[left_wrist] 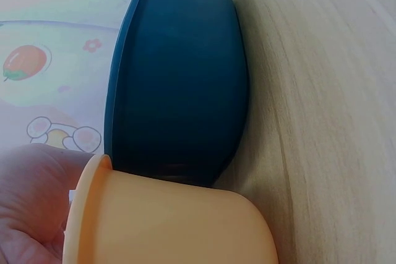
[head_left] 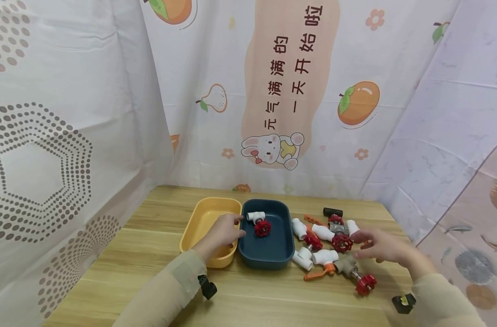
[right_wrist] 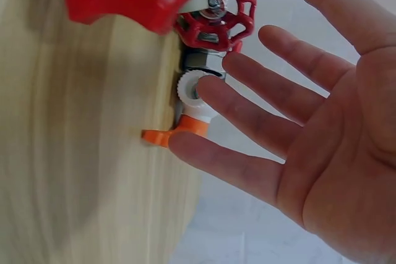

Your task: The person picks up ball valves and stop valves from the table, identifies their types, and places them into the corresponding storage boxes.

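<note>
My left hand (head_left: 225, 232) hovers at the adjoining rims of a yellow bin (head_left: 185, 235) and a dark blue bin (head_left: 273, 247), fingers relaxed and holding nothing. In the left wrist view, part of that hand shows beside the yellow rim. Inside the blue bin lies a white pipe valve with a red handwheel (head_left: 262, 228). My right hand (head_left: 381, 245) is over the right side of a pile of valves, its fingers spread and nothing in them in the right wrist view. Nearest it are a red handwheel (head_left: 342, 243) and a metal valve (head_left: 346, 264) with another red handwheel (head_left: 366, 284).
Several white plastic valves share the pile, among them one with an orange lever (head_left: 319, 274). A black-ended piece (head_left: 333, 212) lies at its back. Both bins stand side by side on the wooden table (head_left: 248, 299). Printed curtains (head_left: 215, 136) hang behind and at both sides.
</note>
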The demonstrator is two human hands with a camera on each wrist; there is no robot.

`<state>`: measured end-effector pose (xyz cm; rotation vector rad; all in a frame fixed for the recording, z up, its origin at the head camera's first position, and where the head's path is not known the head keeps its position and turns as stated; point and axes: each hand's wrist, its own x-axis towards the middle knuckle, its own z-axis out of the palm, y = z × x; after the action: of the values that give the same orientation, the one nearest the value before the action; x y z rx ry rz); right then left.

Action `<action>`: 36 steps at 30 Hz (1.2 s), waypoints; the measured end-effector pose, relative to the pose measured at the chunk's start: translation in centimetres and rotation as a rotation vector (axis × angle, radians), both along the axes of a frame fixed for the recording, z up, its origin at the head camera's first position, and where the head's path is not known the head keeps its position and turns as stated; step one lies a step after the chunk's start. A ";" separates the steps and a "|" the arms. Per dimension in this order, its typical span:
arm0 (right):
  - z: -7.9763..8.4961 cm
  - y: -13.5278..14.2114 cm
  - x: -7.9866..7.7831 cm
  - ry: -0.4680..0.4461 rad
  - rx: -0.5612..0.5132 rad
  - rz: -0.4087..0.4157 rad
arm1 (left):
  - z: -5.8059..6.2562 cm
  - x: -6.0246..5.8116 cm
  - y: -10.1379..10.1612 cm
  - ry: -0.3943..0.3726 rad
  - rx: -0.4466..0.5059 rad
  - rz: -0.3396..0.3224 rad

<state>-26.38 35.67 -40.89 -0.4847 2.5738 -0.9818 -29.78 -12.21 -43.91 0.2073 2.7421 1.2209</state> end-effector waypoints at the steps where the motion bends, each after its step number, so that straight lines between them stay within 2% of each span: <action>1: -0.1 0.0 0.1 -0.010 -0.001 -0.001 | 0.0 0.0 0.0 -0.002 0.002 0.000; 8: -0.9 0.0 0.3 -0.082 -0.055 0.004 | 0.0 0.0 0.0 0.000 -0.006 0.003; 21: -2.1 -0.4 0.5 -0.167 -0.049 0.010 | -0.1 0.0 0.1 0.004 -0.003 -0.003; 24: -2.3 -0.6 0.6 -0.151 -0.053 0.035 | -0.1 -0.1 0.1 0.011 -0.005 -0.006; 30: -3.0 -0.9 0.3 -0.003 0.002 0.129 | -0.2 -0.1 0.1 0.008 -0.006 -0.004; 36: -3.3 -1.6 0.4 0.034 0.043 0.124 | -0.1 0.0 0.0 0.002 0.003 0.001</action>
<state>-26.02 34.05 -44.22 -0.6462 2.5537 -0.8816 -29.78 -12.18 -44.03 0.2077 2.7425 1.2251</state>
